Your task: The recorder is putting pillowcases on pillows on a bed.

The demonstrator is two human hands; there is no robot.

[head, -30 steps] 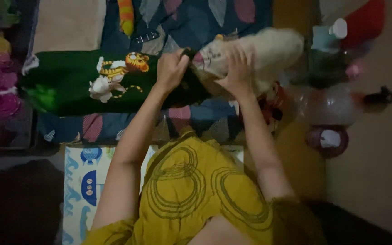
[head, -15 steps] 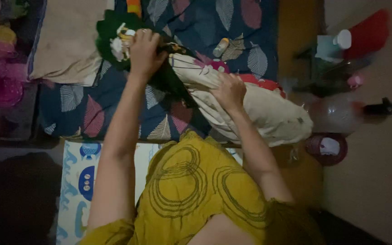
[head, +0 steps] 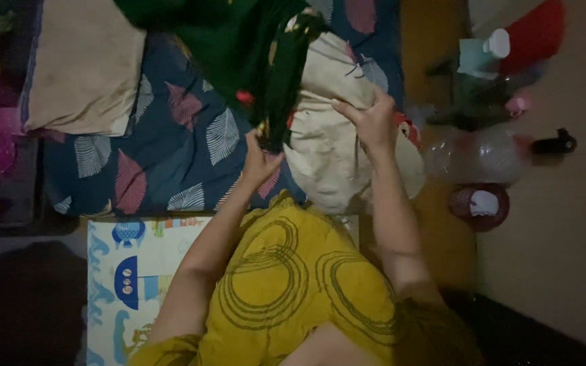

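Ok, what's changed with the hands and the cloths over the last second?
The left hand has come down from the top of the green cloth to grip its lower edge near the body. The green cloth, spread flat a second ago, now hangs bunched. The right hand stays gripping the cream cloth, which has shifted toward the middle. The leaf-print sheet and bottles are unchanged.

garment: mustard-yellow | pattern: dark concentric rings | arms: bare, sleeves short
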